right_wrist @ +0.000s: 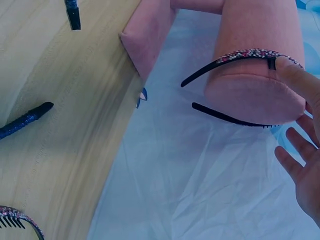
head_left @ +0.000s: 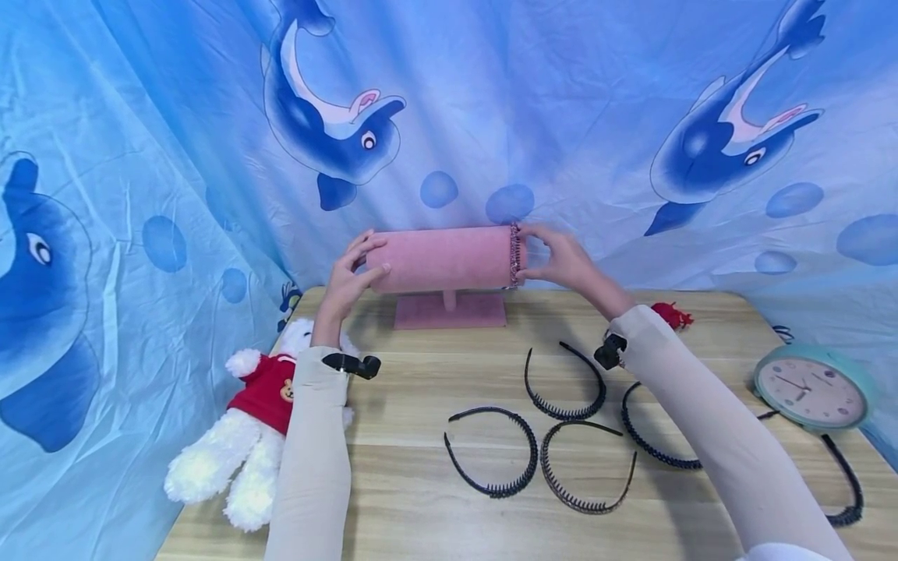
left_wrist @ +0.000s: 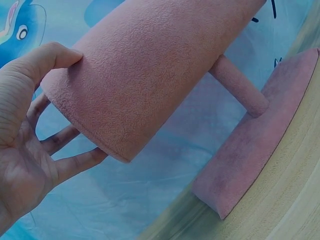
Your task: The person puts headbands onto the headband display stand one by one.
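A pink velvety headband stand (head_left: 442, 261), a horizontal roll on a post and flat base (left_wrist: 250, 155), stands near the table's far edge. My left hand (head_left: 345, 279) grips the roll's left end, its thumb (left_wrist: 60, 56) on the near face and the other fingers behind the rim. At the opposite end, a glittery pink-and-silver toothed headband (right_wrist: 252, 53) sits around the roll, its two black tips sticking out past it. My right hand (head_left: 563, 261) pinches this headband, with the thumb on the beaded band in the right wrist view.
Several dark toothed headbands, among them a near-left one (head_left: 531, 460), lie on the wooden table (head_left: 400, 483). A white plush bear in a red top (head_left: 263, 389) lies at left. A mint-green clock (head_left: 814, 387) and a small red item (head_left: 672, 315) are at right. Dolphin-print curtains (head_left: 463, 101) hang around.
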A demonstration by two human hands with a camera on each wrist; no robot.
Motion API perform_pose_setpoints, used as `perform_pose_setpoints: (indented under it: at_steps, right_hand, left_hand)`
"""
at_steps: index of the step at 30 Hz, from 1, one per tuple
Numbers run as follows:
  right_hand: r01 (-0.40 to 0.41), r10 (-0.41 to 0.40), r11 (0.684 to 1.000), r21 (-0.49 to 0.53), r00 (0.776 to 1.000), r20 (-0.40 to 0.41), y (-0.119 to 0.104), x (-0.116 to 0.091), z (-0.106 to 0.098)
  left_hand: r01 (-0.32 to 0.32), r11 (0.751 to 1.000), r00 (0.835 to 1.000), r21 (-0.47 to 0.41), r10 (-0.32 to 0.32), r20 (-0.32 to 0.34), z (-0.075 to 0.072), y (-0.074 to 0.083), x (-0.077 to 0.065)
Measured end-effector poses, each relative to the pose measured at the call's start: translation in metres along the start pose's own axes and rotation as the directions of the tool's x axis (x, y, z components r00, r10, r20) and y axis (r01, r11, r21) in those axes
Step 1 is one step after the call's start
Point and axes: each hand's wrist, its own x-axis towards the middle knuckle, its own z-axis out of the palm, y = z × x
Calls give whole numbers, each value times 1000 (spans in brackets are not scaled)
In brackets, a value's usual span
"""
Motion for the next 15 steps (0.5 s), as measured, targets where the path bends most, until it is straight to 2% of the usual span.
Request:
perform_pose_setpoints:
  at_steps: [15]
  right_hand:
    - [13, -12, 995, -96, 1000, 8, -13, 10, 17]
  left_hand:
    - [-5, 1000, 1000, 0, 5, 7, -1, -1, 0]
